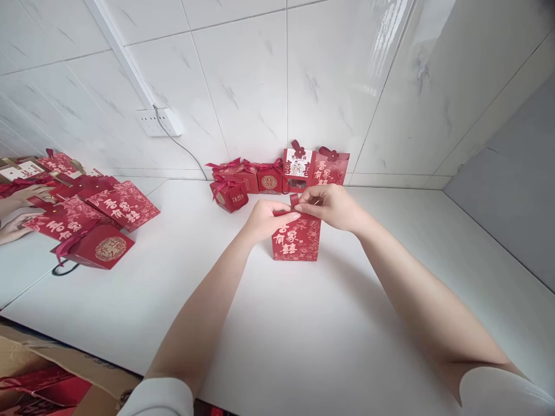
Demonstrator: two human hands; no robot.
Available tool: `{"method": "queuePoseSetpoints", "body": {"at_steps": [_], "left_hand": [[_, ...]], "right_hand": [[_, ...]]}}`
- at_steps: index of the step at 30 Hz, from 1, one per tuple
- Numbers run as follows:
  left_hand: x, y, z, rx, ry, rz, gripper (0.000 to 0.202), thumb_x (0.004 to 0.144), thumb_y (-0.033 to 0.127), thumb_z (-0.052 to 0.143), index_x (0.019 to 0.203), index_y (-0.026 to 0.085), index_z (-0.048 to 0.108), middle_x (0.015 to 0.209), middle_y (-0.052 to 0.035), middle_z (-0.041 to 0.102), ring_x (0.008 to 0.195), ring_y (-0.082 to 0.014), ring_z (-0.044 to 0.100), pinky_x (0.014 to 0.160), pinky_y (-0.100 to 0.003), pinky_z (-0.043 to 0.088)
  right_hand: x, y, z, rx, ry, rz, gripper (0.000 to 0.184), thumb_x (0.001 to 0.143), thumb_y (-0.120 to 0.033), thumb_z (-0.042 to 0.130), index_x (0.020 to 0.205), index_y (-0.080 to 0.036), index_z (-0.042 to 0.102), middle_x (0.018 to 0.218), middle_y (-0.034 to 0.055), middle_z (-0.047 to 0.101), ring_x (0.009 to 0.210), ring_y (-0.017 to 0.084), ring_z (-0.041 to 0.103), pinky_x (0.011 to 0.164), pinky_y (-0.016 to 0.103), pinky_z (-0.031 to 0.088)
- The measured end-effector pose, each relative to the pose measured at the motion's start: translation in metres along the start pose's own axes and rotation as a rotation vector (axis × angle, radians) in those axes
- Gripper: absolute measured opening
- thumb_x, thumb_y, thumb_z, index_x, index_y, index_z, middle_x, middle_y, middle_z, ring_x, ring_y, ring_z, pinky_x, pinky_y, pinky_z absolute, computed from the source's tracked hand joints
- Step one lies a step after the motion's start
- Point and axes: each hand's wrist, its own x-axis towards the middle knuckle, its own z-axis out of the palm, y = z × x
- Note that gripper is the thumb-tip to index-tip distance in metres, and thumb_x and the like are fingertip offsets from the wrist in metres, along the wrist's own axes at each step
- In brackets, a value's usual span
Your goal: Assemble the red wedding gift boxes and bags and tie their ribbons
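Note:
A red gift box (299, 245) with pale lettering and a flower print stands upright on the white table in front of me. My left hand (269, 219) pinches its top edge from the left, thumb along the front. At the top right, my right hand (332, 205) has its fingers closed at the base of the small dark red strap (294, 200) that loops up from the box. The fingertips of both hands nearly meet beside this strap. My right fingers hide part of the box's top.
Small red boxes with ribbons (269, 177) and two taller gift boxes (332, 164) stand against the tiled wall. More red boxes (124, 205) crowd the left, where another person's hands (19, 214) are. A cable hangs from a socket (159, 122). A cardboard box (97, 375) sits below the table edge.

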Motion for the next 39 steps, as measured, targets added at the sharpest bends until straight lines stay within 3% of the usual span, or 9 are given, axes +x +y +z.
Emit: {"method": "queuePoseSetpoints", "body": {"at_steps": [4, 9, 16, 20, 24, 29, 35, 39], "left_hand": [[-0.001, 0.003, -0.002, 0.022, -0.019, 0.012, 0.025, 0.075, 0.043, 0.073, 0.081, 0.019, 0.077, 0.076, -0.0014, 0.071, 0.072, -0.0155, 0.063, 0.066, -0.026, 0.047], [-0.002, 0.002, 0.001, 0.089, -0.029, 0.054, 0.028, 0.080, 0.045, 0.067, 0.084, 0.019, 0.076, 0.073, 0.0000, 0.068, 0.068, -0.0145, 0.059, 0.063, -0.026, 0.043], [0.000, 0.000, 0.009, 0.156, 0.007, 0.185, 0.027, 0.086, 0.040, 0.058, 0.082, 0.017, 0.071, 0.071, 0.0016, 0.063, 0.067, -0.0126, 0.055, 0.063, -0.024, 0.040], [-0.002, 0.004, 0.003, 0.148, -0.050, 0.183, 0.019, 0.083, 0.035, 0.063, 0.090, 0.019, 0.069, 0.088, 0.0003, 0.069, 0.082, -0.0150, 0.062, 0.075, -0.026, 0.046], [-0.004, 0.009, -0.007, 0.161, -0.053, 0.227, 0.027, 0.075, 0.026, 0.073, 0.100, 0.020, 0.068, 0.107, -0.0019, 0.070, 0.103, -0.0184, 0.063, 0.094, -0.029, 0.047], [-0.003, 0.010, -0.016, 0.237, -0.012, 0.184, 0.014, 0.079, 0.031, 0.068, 0.084, 0.019, 0.071, 0.091, -0.0028, 0.073, 0.090, -0.0184, 0.066, 0.083, -0.030, 0.051], [-0.003, 0.010, -0.012, 0.314, 0.025, 0.222, 0.015, 0.081, 0.033, 0.066, 0.080, 0.020, 0.072, 0.086, -0.0018, 0.073, 0.080, -0.0165, 0.064, 0.072, -0.028, 0.047], [-0.002, 0.005, -0.007, 0.395, 0.059, 0.274, 0.014, 0.084, 0.031, 0.062, 0.079, 0.020, 0.069, 0.083, -0.0003, 0.071, 0.077, -0.0156, 0.062, 0.072, -0.028, 0.043]], "right_hand": [[0.001, 0.000, 0.003, 0.046, 0.026, 0.015, 0.024, 0.083, -0.039, 0.065, 0.076, -0.017, 0.068, 0.077, 0.0023, 0.067, 0.066, 0.014, 0.055, 0.063, 0.029, 0.041], [0.001, -0.006, 0.002, -0.047, 0.094, 0.055, 0.025, 0.082, -0.038, 0.065, 0.068, -0.017, 0.065, 0.066, 0.0009, 0.063, 0.060, 0.014, 0.052, 0.060, 0.029, 0.038], [0.000, -0.006, 0.000, -0.116, 0.124, 0.066, 0.020, 0.082, -0.034, 0.065, 0.069, -0.019, 0.065, 0.072, 0.0017, 0.066, 0.066, 0.016, 0.055, 0.062, 0.030, 0.040], [-0.001, -0.004, -0.004, -0.058, 0.058, 0.065, 0.021, 0.084, -0.036, 0.064, 0.073, -0.019, 0.066, 0.073, 0.0017, 0.066, 0.066, 0.016, 0.056, 0.062, 0.031, 0.041], [-0.004, 0.001, -0.018, -0.029, -0.076, 0.073, 0.013, 0.082, -0.032, 0.066, 0.087, -0.021, 0.070, 0.091, 0.0030, 0.071, 0.081, 0.019, 0.064, 0.074, 0.034, 0.048], [-0.006, 0.002, -0.022, -0.085, -0.185, 0.086, 0.010, 0.080, -0.027, 0.066, 0.089, -0.024, 0.071, 0.092, 0.0014, 0.072, 0.086, 0.021, 0.066, 0.076, 0.035, 0.050], [-0.004, -0.001, -0.006, -0.224, -0.085, 0.045, 0.006, 0.081, -0.023, 0.062, 0.075, -0.021, 0.064, 0.077, 0.0003, 0.069, 0.067, 0.017, 0.061, 0.060, 0.031, 0.043], [-0.004, -0.002, 0.000, -0.298, -0.044, 0.019, 0.007, 0.081, -0.021, 0.061, 0.074, -0.020, 0.062, 0.075, 0.0012, 0.068, 0.065, 0.017, 0.058, 0.059, 0.030, 0.039]]}}
